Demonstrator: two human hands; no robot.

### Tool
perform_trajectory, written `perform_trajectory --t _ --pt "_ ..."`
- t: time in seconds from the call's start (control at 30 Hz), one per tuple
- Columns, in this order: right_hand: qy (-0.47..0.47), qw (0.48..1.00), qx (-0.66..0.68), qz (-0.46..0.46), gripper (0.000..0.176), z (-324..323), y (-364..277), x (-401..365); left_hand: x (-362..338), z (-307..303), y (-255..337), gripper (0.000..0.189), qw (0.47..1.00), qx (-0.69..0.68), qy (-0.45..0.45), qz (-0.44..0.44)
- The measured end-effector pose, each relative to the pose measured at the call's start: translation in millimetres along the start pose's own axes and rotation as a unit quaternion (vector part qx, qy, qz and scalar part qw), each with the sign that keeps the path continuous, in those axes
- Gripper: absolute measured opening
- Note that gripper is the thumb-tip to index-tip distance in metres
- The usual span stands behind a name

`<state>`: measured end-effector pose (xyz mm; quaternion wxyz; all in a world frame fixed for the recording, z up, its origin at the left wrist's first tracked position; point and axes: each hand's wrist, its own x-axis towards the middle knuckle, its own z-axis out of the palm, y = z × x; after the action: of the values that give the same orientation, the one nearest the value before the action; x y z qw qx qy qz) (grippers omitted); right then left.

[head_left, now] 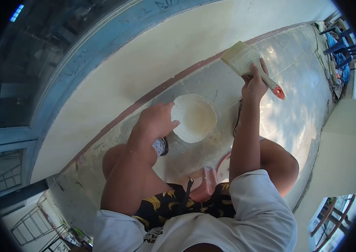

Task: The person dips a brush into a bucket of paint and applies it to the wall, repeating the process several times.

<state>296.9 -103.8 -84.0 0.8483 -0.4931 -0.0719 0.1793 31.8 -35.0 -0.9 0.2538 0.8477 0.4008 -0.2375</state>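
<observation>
My right hand (pixel 255 83) is closed around the handle of a wide paintbrush (pixel 245 59), held out over the floor close to the wall's base. The brush has a pale head and a red-tipped handle end, and its bristles point up and left toward the wall. With my left hand (pixel 158 121) I grip the left rim of a round white bowl (pixel 195 118), thumb and fingers over its edge. A thin pale layer lies in the bottom of the bowl.
A cream wall (pixel 144 67) with a dark red base strip runs along the left, below a blue window frame (pixel 71 69). I sit low on a reddish plastic seat (pixel 205 185) over a grey tiled floor (pixel 287 113). Blue chairs (pixel 346 52) and clutter stand far right.
</observation>
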Motion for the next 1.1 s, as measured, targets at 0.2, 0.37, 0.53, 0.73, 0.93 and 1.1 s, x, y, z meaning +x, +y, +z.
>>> perform_trajectory --t 0.2,0.37,0.53,0.73,0.93,1.1 --pt "-0.128 0.949 -0.280 0.068 0.042 -45 35 -97 -18 7 -33 0.055 0.998 -0.028 0.061 0.016" --pt "-0.283 0.851 -0.443 0.008 0.043 -72 105 -142 -15 4 -43 0.046 0.999 -0.042 0.032 -0.011" --pt "-0.294 0.819 -0.493 0.015 0.038 -82 157 -156 -13 2 -47 0.060 0.999 -0.015 0.010 -0.047" --pt "-0.268 0.810 -0.520 0.036 0.036 -77 170 -160 -13 -5 -44 0.054 0.999 -0.003 0.022 -0.044" --pt "-0.266 0.804 -0.531 0.007 0.036 -85 179 -155 -22 -9 -43 0.049 0.998 -0.009 0.057 -0.025" --pt "-0.275 0.800 -0.533 0.016 0.036 -81 175 -155 -24 -5 -47 0.046 0.997 -0.015 0.074 -0.010"
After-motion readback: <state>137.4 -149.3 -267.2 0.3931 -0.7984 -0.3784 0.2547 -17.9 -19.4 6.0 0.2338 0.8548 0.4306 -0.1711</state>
